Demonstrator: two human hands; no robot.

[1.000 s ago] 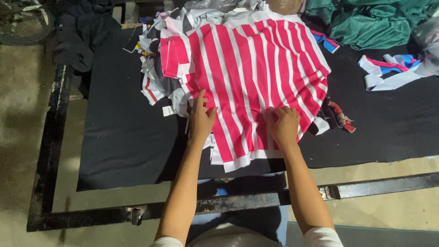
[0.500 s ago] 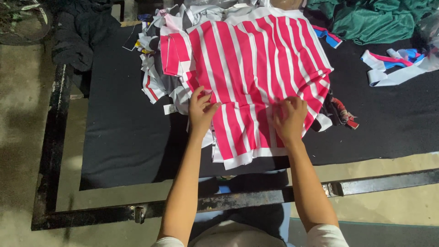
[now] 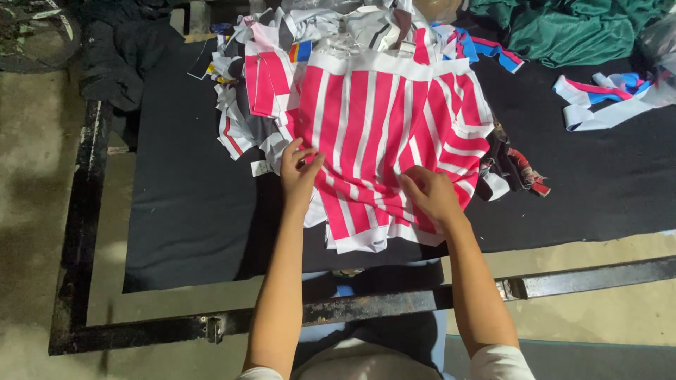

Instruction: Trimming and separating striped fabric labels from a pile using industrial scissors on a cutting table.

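Note:
A pink-and-white striped fabric piece [image 3: 384, 127] lies on top of a stack on a black cloth-covered table [image 3: 190, 211]. My left hand [image 3: 299, 169] rests on the fabric's left edge, fingers spread and pressing down. My right hand [image 3: 429, 193] pinches the fabric near its lower middle, where the cloth bunches into wrinkles. Under the striped piece lie more cut pieces in white, pink and dark colours [image 3: 243, 116], sticking out at the left.
Green fabric [image 3: 570, 28] is heaped at the back right. White, pink and blue strips [image 3: 605, 95] lie at the right. Small dark and red scraps [image 3: 517, 169] sit beside the stack. Dark cloth [image 3: 120, 49] hangs at back left. A black metal frame [image 3: 84, 232] borders the table.
Both hands have slid along the striped fabric, and the cloth now wrinkles under my right hand. The camera view has shifted slightly.

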